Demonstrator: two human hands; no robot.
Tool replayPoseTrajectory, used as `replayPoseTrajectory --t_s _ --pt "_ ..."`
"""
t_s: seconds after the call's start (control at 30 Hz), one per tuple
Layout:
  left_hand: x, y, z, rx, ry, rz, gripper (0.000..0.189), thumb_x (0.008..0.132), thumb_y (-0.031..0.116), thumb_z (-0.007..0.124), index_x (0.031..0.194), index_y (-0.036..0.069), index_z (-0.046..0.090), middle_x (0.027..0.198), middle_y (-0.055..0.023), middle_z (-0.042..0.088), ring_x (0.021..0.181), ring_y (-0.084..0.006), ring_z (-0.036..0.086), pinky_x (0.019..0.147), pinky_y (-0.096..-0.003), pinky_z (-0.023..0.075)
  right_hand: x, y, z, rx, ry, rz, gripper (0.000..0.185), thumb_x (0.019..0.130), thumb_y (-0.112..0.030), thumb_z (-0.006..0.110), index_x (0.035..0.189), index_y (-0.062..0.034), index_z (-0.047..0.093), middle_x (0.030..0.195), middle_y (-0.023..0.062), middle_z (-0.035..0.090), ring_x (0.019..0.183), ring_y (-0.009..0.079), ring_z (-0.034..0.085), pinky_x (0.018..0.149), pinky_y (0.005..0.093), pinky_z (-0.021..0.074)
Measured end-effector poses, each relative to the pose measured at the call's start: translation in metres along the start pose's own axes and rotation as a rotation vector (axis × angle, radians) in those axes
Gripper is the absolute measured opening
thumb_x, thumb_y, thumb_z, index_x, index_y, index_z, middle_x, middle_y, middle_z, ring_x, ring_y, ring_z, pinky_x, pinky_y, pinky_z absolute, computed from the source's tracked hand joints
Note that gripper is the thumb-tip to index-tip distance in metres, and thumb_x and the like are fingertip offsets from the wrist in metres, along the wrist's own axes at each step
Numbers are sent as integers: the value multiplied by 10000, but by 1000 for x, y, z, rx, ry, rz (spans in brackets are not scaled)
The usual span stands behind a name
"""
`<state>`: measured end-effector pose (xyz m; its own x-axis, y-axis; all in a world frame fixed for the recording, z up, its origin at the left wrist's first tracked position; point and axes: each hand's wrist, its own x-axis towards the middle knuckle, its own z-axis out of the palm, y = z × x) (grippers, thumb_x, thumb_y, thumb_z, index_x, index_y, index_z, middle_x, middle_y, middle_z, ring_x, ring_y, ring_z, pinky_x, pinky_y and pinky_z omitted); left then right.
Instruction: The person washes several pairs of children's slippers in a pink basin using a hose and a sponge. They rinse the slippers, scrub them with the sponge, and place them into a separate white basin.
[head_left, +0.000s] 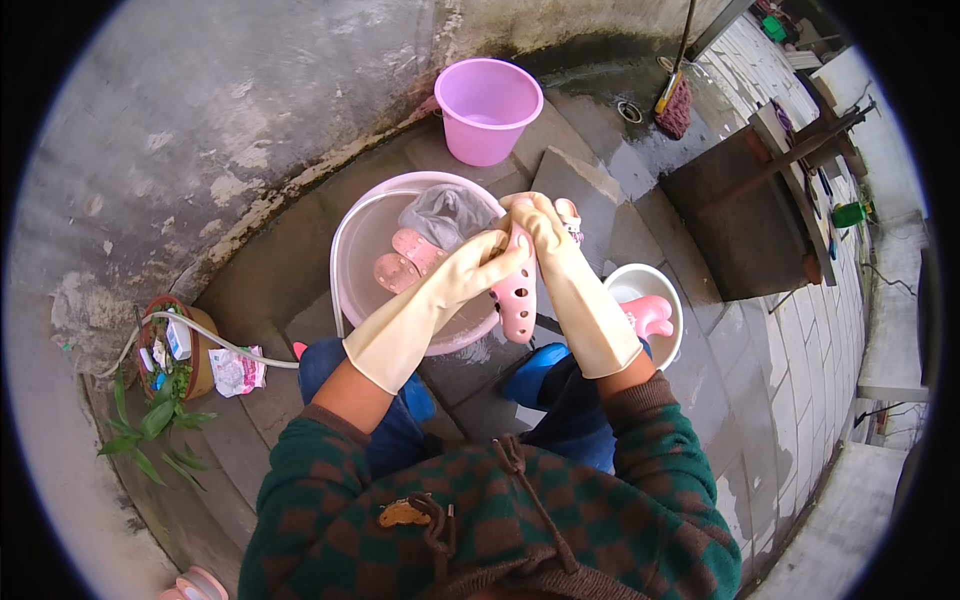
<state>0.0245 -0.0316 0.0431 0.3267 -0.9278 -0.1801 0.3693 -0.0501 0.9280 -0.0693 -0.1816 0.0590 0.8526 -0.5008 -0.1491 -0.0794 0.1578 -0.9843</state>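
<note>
A pink clog (517, 304) with round holes hangs between my hands, its holed part pointing down. My left hand (487, 259), in a cream rubber glove, grips its near side. My right hand (536, 221), gloved alike, holds its upper end; the fingers partly hide that end. Just below and left is a pink basin (352, 292), holding a wet grey cloth (450, 214) and a pair of pink shoes (409, 259). Behind my right hand shows part of another decorated clog (569, 217). Beside my right forearm, a white tub (626, 279) contains pink footwear (649, 313).
A pink bucket (487, 116) stands by the stained wall (247, 112). A pale hose (262, 362) runs from a potted plant (196, 352) to the basin. Near it lies a printed packet (237, 370). On the right are a dark slab-like block (739, 217) and a mop (674, 109).
</note>
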Motion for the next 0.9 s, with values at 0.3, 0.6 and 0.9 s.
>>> replayPoseTrajectory --t_s 0.3,0.6,0.9 --pt "3 -16 -8 -173 1 73 185 1127 249 647 1067 81 699 895 66 670 851 -13 609 778 -211 481 18 14 0 235 -180 80 358 1094 -325 561 1273 -48 702 1008 49 650 921 163 618 855 292 492" --pt "-4 7 -1 112 85 48 305 1127 343 632 1032 62 704 883 32 623 801 -41 563 690 -248 443 9 14 -1 -222 -301 -284 445 1168 -358 443 1405 -17 603 1296 54 659 1130 115 650 1046 293 472" --pt "-11 -2 6 262 130 221 370 1135 238 570 888 -18 670 782 7 649 727 -110 603 652 -306 472 2 1 1 419 -401 167 546 1131 -417 554 1487 -4 585 1278 100 686 1059 176 688 928 301 555"
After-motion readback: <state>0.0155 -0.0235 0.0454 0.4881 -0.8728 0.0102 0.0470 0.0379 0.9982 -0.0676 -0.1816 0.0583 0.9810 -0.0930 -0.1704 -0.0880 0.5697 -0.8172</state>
